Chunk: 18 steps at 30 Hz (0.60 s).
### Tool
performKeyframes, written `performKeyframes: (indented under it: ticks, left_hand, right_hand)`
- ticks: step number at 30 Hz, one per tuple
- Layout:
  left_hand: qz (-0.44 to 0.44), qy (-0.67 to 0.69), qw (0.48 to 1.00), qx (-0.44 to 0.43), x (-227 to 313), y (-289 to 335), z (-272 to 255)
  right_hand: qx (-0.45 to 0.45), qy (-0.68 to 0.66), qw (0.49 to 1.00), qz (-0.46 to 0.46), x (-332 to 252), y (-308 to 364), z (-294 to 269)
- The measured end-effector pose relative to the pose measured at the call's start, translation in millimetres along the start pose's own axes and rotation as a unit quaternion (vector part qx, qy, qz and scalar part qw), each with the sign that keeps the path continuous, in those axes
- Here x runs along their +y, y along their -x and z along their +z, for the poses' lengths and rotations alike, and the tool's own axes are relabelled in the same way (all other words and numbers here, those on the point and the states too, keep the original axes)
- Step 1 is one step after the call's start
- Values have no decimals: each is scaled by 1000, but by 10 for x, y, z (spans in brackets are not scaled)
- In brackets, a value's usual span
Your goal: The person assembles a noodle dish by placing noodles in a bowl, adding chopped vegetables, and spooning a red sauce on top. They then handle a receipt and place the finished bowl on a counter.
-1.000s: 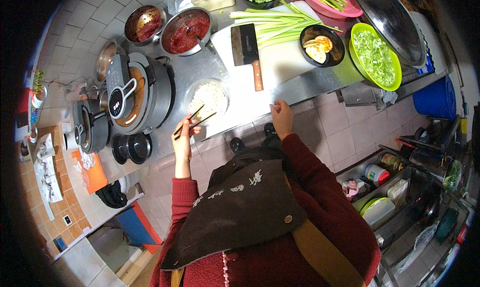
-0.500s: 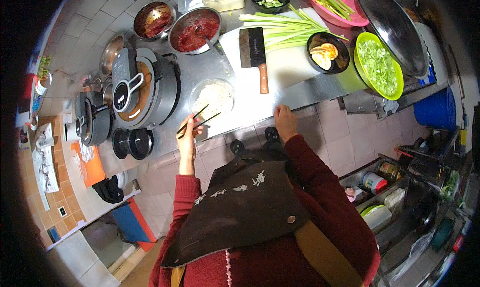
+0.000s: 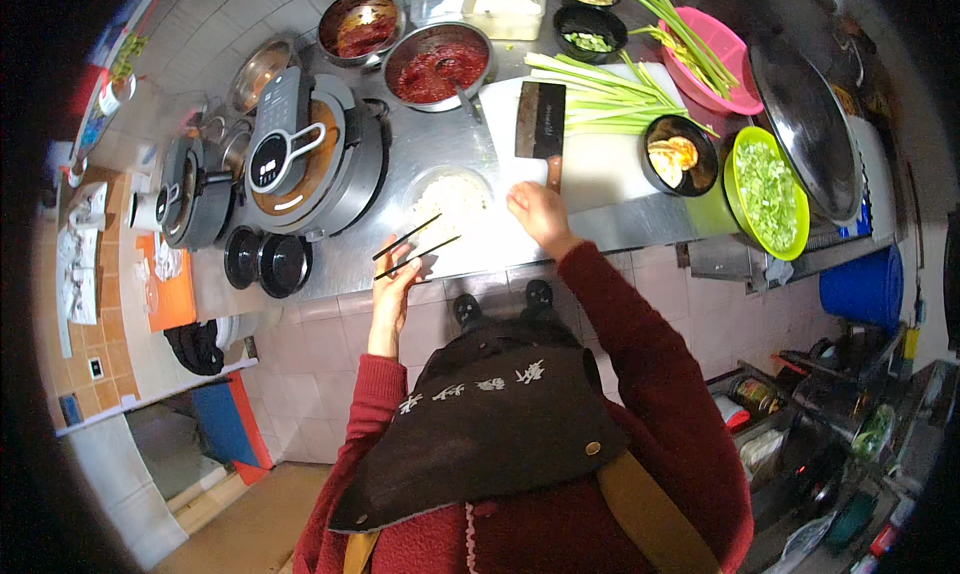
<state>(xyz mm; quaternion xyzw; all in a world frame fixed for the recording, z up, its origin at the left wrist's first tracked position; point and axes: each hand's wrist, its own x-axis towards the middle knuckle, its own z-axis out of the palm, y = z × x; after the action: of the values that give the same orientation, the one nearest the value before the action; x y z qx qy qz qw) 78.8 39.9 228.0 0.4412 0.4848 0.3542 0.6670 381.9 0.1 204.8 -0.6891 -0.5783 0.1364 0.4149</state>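
My left hand (image 3: 395, 284) grips a pair of black chopsticks (image 3: 432, 249), held apart, their tips over the near side of a clear bowl (image 3: 412, 206) of finely chopped pale pieces (image 3: 452, 202). My right hand (image 3: 537, 214) is to the right of that bowl, over the near edge of the white cutting board (image 3: 610, 159). Its fingers are curled in; whether anything small is between them cannot be made out. Just behind it lies a cleaver (image 3: 540, 119), its wooden handle partly covered by the hand. Long green stalks (image 3: 610, 99) rest on the board.
Right of the board stand a black bowl (image 3: 655, 181) with pale sauced food, a green bowl (image 3: 735, 179) of chopped greens and a pink basin (image 3: 742, 99). A metal bowl of red sauce (image 3: 437, 69) sits behind; round grey cookers (image 3: 325, 189) are on the left.
My right hand has moved forward and left, from the counter's front edge to beside the cleaver handle. The left hand still holds the chopsticks at the clear bowl. The whole view has shifted.
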Motion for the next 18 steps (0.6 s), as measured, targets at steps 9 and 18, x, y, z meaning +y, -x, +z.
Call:
performKeyframes:
  ticks: [9, 18]
  left_hand:
    - [23, -1, 993, 112, -158, 829, -397]
    - [14, 33, 954, 297, -183, 2048, -569]
  right_hand:
    - [-240, 268, 889, -284, 471, -1272, 717]
    - [-366, 253, 838, -316, 782, -1571, 990]
